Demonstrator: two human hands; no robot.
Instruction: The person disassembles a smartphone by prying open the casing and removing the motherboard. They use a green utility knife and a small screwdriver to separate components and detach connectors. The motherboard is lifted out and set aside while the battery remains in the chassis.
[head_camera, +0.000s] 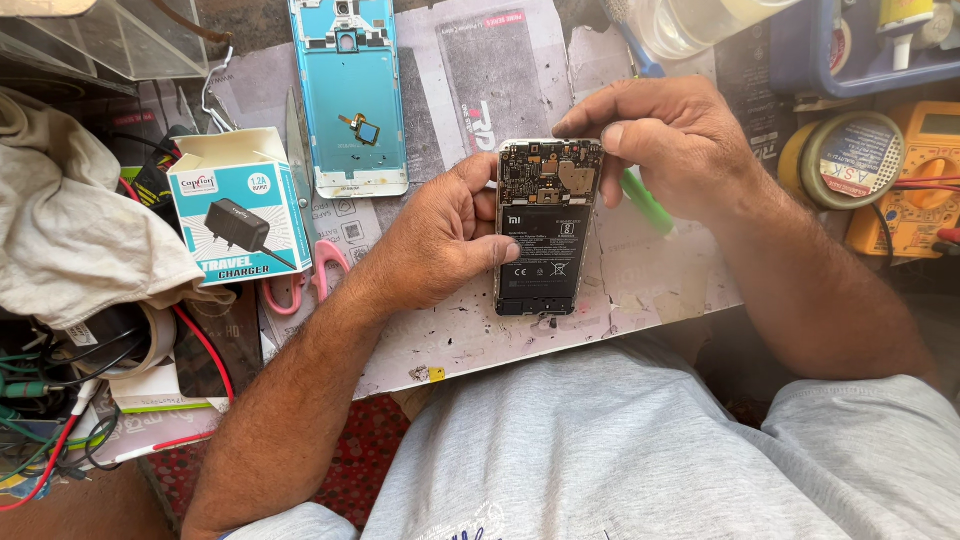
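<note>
An opened phone (546, 228) with its back off shows a black battery and a circuit board at its top end. My left hand (435, 240) grips its left side, thumb lying across the battery. My right hand (672, 140) pinches the phone's top right corner and also holds a green-handled tool (647, 201) that sticks out below the palm. The phone's teal back cover (350, 95) lies face up on the mat further back, with a small square part on it.
A worn work mat (470, 330) covers the bench. Left of it stand a charger box (240, 210), pink-handled scissors (300, 270), a cloth (70, 220) and tangled wires (50, 420). A tape roll (850, 160), yellow multimeter (925, 170) and blue tray (860, 50) sit right.
</note>
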